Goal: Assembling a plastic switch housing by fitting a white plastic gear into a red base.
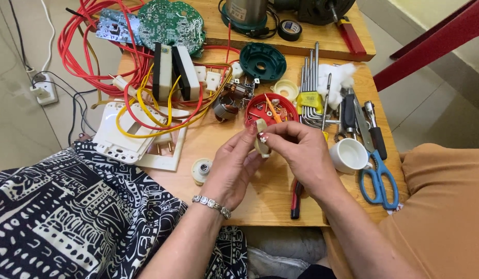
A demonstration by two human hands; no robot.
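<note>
Both hands (270, 155) pinching cream part (261, 140) — upright, long axis vertical

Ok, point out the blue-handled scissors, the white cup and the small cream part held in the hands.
blue-handled scissors (379, 178): head view, on a blue handle loop.
white cup (348, 155): head view, on its rim.
small cream part (261, 144): head view, on its side between the fingertips.

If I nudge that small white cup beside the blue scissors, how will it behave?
The white cup probably slides rather than rolls, since it stands upright on the wooden table. It looks light and may tip. The blue scissors beside it would likely block it.
</note>
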